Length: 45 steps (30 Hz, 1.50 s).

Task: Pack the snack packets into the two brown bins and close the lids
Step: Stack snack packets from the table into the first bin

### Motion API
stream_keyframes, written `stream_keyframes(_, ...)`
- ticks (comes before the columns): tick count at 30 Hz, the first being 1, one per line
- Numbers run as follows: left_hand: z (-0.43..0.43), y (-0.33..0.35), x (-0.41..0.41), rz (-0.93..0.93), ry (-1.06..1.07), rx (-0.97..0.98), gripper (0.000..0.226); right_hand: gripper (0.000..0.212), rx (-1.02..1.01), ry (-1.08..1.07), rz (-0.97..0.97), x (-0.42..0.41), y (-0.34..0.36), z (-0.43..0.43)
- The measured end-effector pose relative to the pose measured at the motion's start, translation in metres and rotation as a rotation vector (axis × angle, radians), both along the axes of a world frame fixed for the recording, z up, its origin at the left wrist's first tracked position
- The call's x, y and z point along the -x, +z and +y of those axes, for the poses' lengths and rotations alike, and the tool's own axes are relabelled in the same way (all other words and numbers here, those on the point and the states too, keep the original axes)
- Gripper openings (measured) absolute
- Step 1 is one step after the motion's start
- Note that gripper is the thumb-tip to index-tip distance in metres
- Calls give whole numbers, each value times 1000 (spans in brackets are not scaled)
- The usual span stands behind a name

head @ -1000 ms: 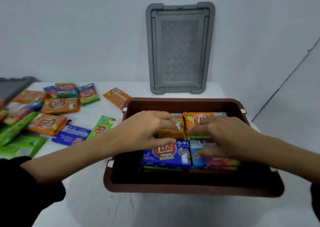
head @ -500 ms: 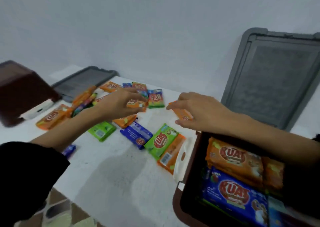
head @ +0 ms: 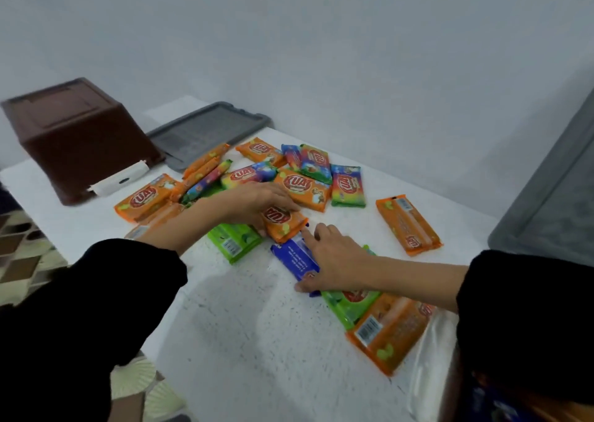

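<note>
White tabletop (head: 241,325) — left hand (head: 254,199) half-hides orange packet (head: 284,227), right hand (head: 334,257) blue packet (head: 293,257).

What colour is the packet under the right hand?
The blue packet under the right hand is dark blue with white print; head view.

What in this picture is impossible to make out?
All head view.
- Near brown bin: the right sleeve and the bottom edge hide almost all of it.
- Far brown bin: blurred; its inside does not show.
- Right grey lid: cut off by the right edge.
- Blue packet: print too small; right hand covers part.
- Orange packet: left hand grips it, covering part of the label.
- Green packet: right hand hides most of the label.
</note>
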<state>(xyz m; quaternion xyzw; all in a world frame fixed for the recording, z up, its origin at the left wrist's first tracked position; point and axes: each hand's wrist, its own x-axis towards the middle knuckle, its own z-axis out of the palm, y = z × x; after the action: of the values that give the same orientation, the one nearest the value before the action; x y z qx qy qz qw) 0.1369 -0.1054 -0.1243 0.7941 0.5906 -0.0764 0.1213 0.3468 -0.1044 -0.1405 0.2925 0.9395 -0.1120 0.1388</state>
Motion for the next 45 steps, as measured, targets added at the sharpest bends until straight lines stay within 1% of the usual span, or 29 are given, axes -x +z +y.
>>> stream_keyframes(3, 6, 1, -3, 23, -20, 7, 77, 91, 15, -34, 31, 9, 1, -8)
stream_keyframes(7, 10, 9, -8, 70, -26, 0, 79, 72, 53, -69, 12, 15, 12, -5)
stream_keyframes(8, 10, 12, -10, 59, -10, -6, 79, 72, 57, -76, 16, 12, 14, -3)
stream_keyframes(11, 5, 23, -9, -6, 42, -46, 81, 83, 33, -81, 43, 2, 29, 1)
stream_keyframes(14, -3, 36, -6, -68, 69, -104, 82, 86, -45, -89, 113, -17, 61, 7)
stream_keyframes(16, -8, 48, -13, -104, 46, -143, 80, 86, -100, -106, 165, -36, 85, 12)
stream_keyframes(19, -16, 77, -36, -93, -17, -201, 82, 85, -170, -137, 220, -73, 117, 11)
stream_keyframes(21, -22, 97, -57, -97, -95, -229, 84, 88, -201, -144, 218, -104, 134, 5)
stream_keyframes(26, -36, 134, -128, -70, -353, -258, 81, 114, -203, -241, 155, -188, 159, -32)
stream_keyframes(29, -45, 143, -180, -38, -475, -213, 81, 116, -162, -305, 134, -235, 159, -58)
stream_keyframes(34, -66, 132, -258, -11, -668, -175, 82, 109, -91, -404, 131, -292, 145, -107)
stream_keyframes(37, -77, 115, -291, 49, -729, -119, 82, 101, -61, -455, 86, -315, 129, -130)
stream_keyframes(42, -92, 78, -321, 119, -799, -86, 83, 97, 30, -503, -24, -333, 102, -153)
stream_keyframes(45, -97, 64, -328, 133, -829, -130, 82, 95, 12, -494, -55, -336, 90, -159)
